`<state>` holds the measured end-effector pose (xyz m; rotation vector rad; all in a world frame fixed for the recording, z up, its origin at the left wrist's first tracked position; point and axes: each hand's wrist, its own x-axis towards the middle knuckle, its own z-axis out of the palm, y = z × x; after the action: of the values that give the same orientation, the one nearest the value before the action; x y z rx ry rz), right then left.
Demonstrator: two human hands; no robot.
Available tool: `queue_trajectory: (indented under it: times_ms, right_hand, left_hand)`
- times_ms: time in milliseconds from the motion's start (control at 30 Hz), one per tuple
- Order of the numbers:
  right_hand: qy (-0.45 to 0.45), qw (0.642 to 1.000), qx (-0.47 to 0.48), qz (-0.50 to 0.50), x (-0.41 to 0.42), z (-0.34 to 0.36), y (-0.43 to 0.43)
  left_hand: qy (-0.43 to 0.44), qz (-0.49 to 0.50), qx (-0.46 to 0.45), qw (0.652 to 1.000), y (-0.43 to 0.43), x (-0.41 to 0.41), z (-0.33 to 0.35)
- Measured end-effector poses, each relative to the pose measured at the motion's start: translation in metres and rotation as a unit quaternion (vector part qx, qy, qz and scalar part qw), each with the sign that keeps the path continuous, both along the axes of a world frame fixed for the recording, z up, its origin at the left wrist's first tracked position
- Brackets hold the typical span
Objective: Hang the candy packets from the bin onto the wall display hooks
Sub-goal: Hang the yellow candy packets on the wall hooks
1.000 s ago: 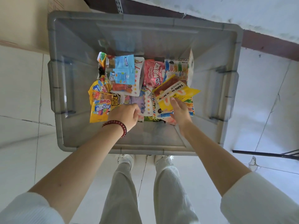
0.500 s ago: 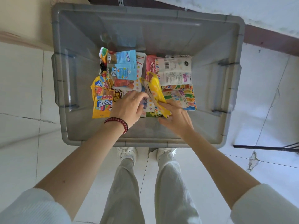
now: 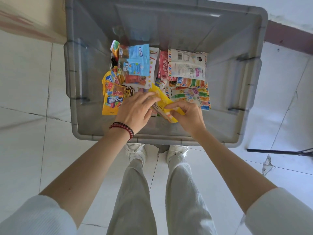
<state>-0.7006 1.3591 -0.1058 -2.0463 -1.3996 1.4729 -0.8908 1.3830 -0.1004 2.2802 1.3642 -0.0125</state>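
Pinches yellow packet (image 3: pixel 163 103) with right hand (image 3: pixel 188 116). Grips its upper end with left hand (image 3: pixel 135 111), over grey bin (image 3: pixel 152 140).

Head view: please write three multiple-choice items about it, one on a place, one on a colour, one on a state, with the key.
1. Where is the blue packet? A. in the grey bin, on the pile's far side. B. on the floor. C. on a hook.
2. The bead bracelet is: A. green. B. dark red. C. white.
3. The right hand: A. hangs empty. B. rests on the rim. C. pinches the yellow packet.
Key: A, it lies inside the bin's walls; B, red beads circle the left wrist; C, finger and thumb close on it.
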Motion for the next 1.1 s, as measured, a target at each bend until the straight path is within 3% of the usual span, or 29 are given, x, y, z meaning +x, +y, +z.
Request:
queue_trajectory:
  times_ms: [233,667,900,1100]
  right_hand:
    - [0.043,0.998,0.0,-0.038,-0.007,0.017,-0.008]
    - [0.054,0.995,0.017,-0.087,-0.009,0.085,-0.034]
    - [-0.035,0.996,0.071,-0.042,0.003,0.175,-0.011]
    - [-0.065,0.985,0.16,0.023,0.011,0.281,0.033]
  left_hand:
    - [0.014,0.045,0.04,0.998,-0.009,-0.01,0.016]
    - [0.028,0.077,-0.024,0.996,-0.012,-0.002,0.086]
    - [-0.015,0.047,0.046,0.998,0.0,0.002,0.168]
    - [-0.033,0.017,0.102,0.994,0.048,0.001,0.282]
